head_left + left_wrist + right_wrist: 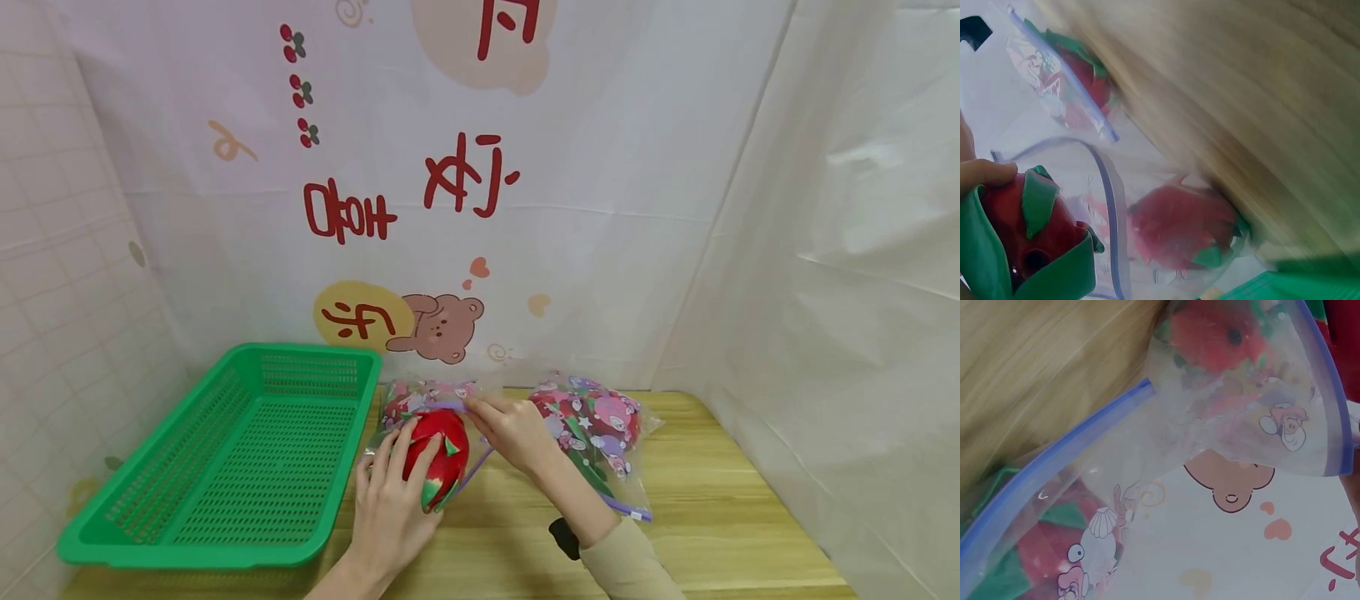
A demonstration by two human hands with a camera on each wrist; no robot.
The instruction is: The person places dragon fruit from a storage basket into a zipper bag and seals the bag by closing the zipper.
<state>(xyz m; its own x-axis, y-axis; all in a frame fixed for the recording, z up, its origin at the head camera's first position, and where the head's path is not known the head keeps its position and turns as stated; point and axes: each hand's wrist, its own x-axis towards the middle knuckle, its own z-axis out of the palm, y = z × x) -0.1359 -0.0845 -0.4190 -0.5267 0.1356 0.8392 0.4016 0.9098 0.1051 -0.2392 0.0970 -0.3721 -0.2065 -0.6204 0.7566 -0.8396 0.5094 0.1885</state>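
Note:
My left hand point(390, 504) grips a red dragon fruit point(442, 446) with green leaf tips at the mouth of a clear zip bag point(401, 396). In the left wrist view, the held dragon fruit point(1010, 219) is beside the open zip edge, and a second dragon fruit point(1179, 225) lies inside the bag. My right hand point(513, 429) pinches the bag's purple zip edge near its upper corner. The right wrist view shows the printed bag point(1235, 425) stretched from that hand, a red fruit seen through its film.
A green plastic basket point(198, 550) stands on the left of the wooden table point(720, 500). At the right lies another printed zip bag point(592, 425) with red and green fruit inside, close to my right forearm. A printed white curtain hangs behind.

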